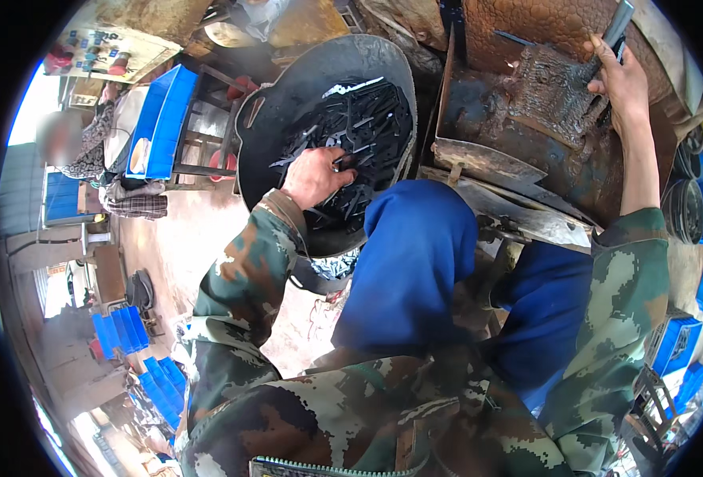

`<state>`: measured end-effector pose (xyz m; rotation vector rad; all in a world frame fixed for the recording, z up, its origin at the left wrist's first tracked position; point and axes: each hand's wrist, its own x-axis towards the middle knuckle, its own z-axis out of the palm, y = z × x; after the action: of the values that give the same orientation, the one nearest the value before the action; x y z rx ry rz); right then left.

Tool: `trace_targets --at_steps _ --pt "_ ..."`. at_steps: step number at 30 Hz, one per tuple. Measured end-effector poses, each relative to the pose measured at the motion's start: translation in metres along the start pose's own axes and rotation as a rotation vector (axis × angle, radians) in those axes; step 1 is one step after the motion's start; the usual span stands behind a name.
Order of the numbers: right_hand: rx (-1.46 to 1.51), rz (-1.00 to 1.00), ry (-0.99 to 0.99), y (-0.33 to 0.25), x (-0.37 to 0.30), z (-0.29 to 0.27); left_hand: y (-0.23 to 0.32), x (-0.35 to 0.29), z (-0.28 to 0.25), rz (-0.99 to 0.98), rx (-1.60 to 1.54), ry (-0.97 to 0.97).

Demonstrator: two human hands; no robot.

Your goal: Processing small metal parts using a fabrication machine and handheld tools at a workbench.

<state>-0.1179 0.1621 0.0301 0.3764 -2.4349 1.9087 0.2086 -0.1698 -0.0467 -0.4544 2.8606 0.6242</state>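
From the head view, the left hand (316, 176) reaches into a round black basin (288, 103) and rests on a heap of dark metal strips (367, 127), fingers curled among them; whether it grips one I cannot tell. The right hand (623, 83) is well apart, up at the rusty machine (550, 111), closed around one grey metal bar (610, 36). Two blue-clad knees (415, 262) sit between. One blue tray (161, 119) stands left of the basin; several blue crates (121, 330) lie on the floor.
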Motion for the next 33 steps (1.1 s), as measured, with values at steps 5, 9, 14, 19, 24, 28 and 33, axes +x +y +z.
trace_targets --at_steps 5,9,14,19,24,28,33 --pt "-0.04 0.023 -0.049 0.007 0.005 -0.006 -0.016 0.012 -0.012 0.067 -0.182 0.013" --pt "-0.091 0.014 -0.014 -0.002 0.002 -0.019 -0.034 0.053 -0.023 0.023 -0.202 0.109" --pt "-0.079 0.023 -0.027 -0.003 -0.002 -0.005 -0.054 0.098 -0.024 -0.116 -0.219 0.197" --pt "-0.071 0.008 -0.03 -0.002 -0.001 -0.006 -0.051 0.15 0.008 -0.04 -0.014 0.215" --pt "-0.066 0.015 -0.04 0.001 0.0 -0.009 -0.045 0.172 0.019 -0.066 0.095 0.142" --pt "-0.076 0.022 -0.018 -0.004 -0.002 -0.004 -0.055 0.176 0.01 -0.074 0.088 -0.009" --pt "-0.062 0.027 -0.013 -0.002 0.0 -0.011 -0.037 0.178 0.024 -0.038 0.098 -0.045"
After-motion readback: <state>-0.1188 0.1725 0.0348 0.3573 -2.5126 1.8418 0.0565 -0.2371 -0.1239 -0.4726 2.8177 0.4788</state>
